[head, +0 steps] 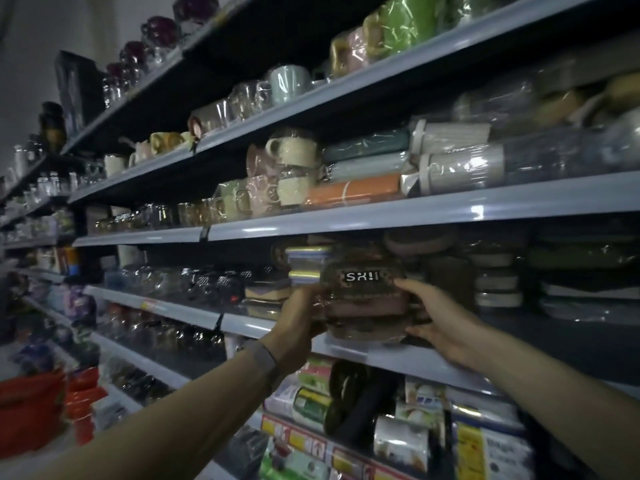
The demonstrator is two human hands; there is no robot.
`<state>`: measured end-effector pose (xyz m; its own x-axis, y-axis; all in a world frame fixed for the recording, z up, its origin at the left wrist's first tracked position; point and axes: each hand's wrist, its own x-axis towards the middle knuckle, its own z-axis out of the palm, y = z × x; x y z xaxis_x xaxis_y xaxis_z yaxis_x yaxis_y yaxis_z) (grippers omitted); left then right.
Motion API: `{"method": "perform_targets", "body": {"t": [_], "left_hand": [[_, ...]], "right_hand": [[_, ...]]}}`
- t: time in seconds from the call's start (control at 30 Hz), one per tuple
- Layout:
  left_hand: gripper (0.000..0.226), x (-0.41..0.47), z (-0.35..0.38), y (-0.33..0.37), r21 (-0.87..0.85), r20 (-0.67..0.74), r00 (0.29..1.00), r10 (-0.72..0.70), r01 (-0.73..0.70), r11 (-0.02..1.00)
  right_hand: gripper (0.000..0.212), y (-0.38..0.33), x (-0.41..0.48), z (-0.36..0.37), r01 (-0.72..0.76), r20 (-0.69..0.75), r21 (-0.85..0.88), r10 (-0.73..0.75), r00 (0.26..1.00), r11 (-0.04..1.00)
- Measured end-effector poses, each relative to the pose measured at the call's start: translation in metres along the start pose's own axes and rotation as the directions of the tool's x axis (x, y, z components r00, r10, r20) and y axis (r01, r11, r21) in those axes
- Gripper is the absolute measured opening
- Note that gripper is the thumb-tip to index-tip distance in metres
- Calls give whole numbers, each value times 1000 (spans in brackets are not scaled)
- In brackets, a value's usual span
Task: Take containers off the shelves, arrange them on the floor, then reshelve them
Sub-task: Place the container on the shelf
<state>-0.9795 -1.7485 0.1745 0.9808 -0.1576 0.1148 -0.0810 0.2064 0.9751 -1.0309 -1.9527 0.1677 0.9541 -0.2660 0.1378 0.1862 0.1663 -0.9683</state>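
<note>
A plastic-wrapped stack of brown and pink containers (367, 303) with a dark label sits at the front edge of a grey shelf (388, 358), at mid height of the rack. My left hand (299, 323) grips the stack's left side, fingers curled round it. On its right side, my right hand (440, 320) holds it with the thumb on top and the fingers under the lower edge. The stack's bottom rests on or just above the shelf lip; which one I cannot tell.
Stacked lidded boxes (304, 268) stand just left of the stack, and round tins (498, 289) just right. Wrapped mugs (294, 174) and rolled mats (356, 192) fill the shelf above. Packaged goods (408, 441) crowd the shelf below. Red tubs (31, 407) sit low at the left.
</note>
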Motion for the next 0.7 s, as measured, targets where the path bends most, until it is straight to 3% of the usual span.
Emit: {"method": "perform_targets", "body": {"t": [0.1, 0.43, 0.7], "left_hand": [[15, 18, 20, -4, 17, 5, 999, 35, -35, 999], [38, 64, 50, -19, 22, 23, 999, 27, -28, 999], [27, 82, 46, -37, 11, 61, 997, 53, -54, 998]], "right_hand": [[25, -3, 11, -16, -9, -31, 26, 9, 999, 1000], [23, -5, 49, -33, -102, -104, 24, 104, 989, 994], [59, 1, 66, -51, -273, -80, -20, 270, 959, 962]]}}
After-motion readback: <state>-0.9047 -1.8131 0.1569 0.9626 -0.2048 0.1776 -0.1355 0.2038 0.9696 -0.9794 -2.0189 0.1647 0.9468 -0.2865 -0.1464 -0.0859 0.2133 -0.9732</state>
